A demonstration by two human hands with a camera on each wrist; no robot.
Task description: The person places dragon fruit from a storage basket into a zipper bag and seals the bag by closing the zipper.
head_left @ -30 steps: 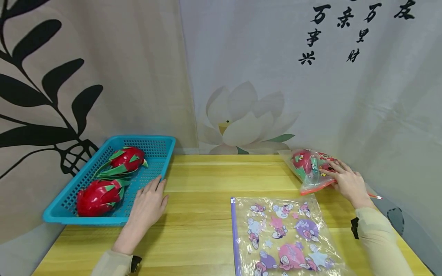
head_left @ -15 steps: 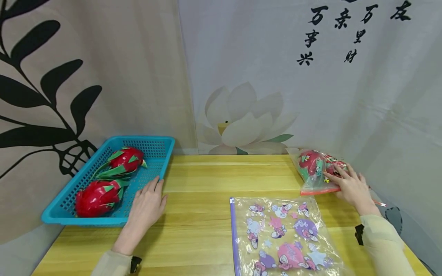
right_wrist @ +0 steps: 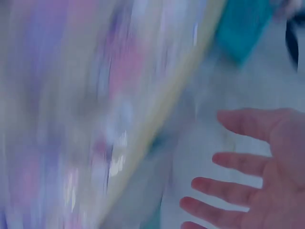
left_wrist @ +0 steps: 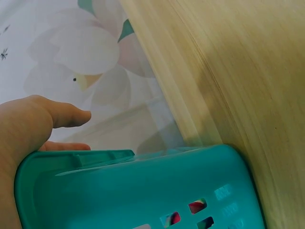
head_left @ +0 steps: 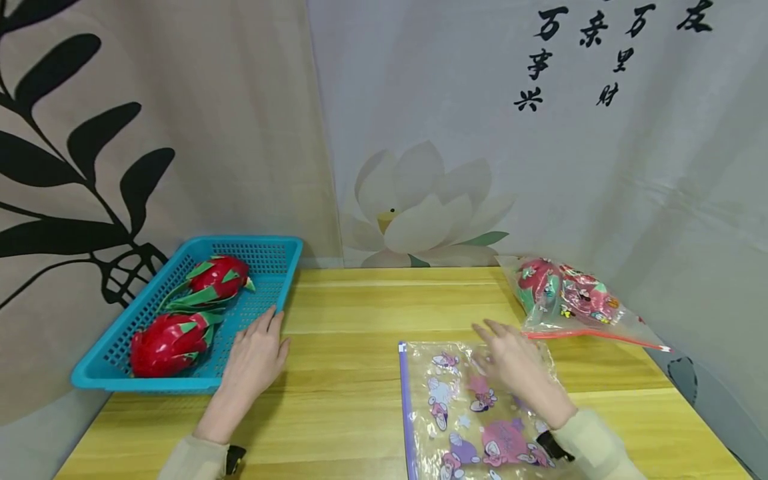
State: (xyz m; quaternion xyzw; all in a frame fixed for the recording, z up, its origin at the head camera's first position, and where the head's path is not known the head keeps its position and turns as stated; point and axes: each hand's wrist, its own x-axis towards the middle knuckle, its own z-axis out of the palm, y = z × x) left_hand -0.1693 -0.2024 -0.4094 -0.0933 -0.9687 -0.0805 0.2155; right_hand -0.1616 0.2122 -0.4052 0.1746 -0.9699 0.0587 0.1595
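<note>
My left hand rests on the right rim of a blue plastic basket, fingers straight and thumb apart in the left wrist view. Inside the basket lie two red dragon fruits with green scales, a front one and a back one. Above a clear zip bag printed with pink and purple cartoons, my right hand hovers with its fingers spread, holding nothing. The right wrist view shows those spread fingers beside the blurred printed bag. A filled zip bag with an orange-red seal lies at the back right.
The wooden table runs back to a hanging curtain printed with a lotus, leaves and dark characters. A purple slider strip edges the flat bag's left side.
My right hand has let go of the filled bag after shifting it slightly right, and has moved left over the flat printed bag. My left hand has stayed on the basket.
</note>
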